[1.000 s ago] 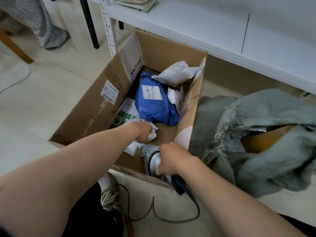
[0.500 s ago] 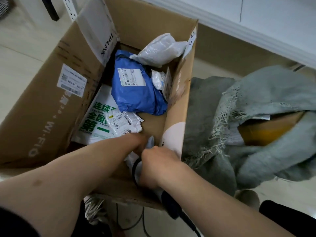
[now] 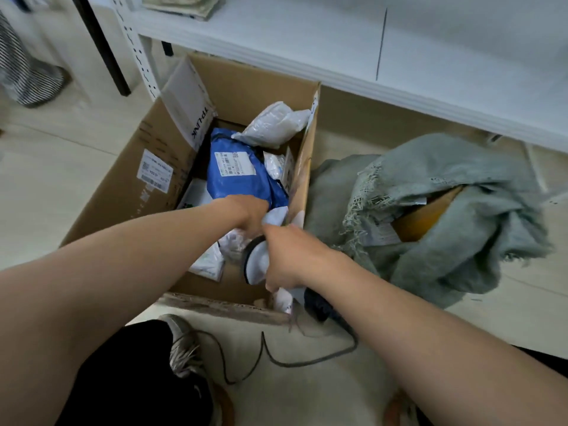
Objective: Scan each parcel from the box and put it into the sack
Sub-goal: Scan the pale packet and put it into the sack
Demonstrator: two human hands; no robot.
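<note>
An open cardboard box (image 3: 123, 192) stands on the floor with several parcels inside. A blue parcel (image 3: 236, 176) with a white label lies in its middle, and a clear-white bag (image 3: 273, 124) leans at the back. My left hand (image 3: 250, 213) reaches into the box and grips a small white parcel (image 3: 275, 216) by the right wall. My right hand (image 3: 289, 259) holds the white barcode scanner (image 3: 255, 265) just in front of it. The grey-green sack (image 3: 445, 216) lies right of the box, its mouth open on a yellow-brown parcel (image 3: 430, 216).
A white shelf unit (image 3: 338, 41) runs along the back above box and sack. The scanner's dark cable (image 3: 292, 361) loops on the floor near my shoe (image 3: 184, 348). A person's striped trouser leg (image 3: 27, 75) is at the far left.
The view pulled back and up from the box. My left hand moved right and deeper, onto a small white parcel by the box's right wall. My right hand kept the scanner close.
</note>
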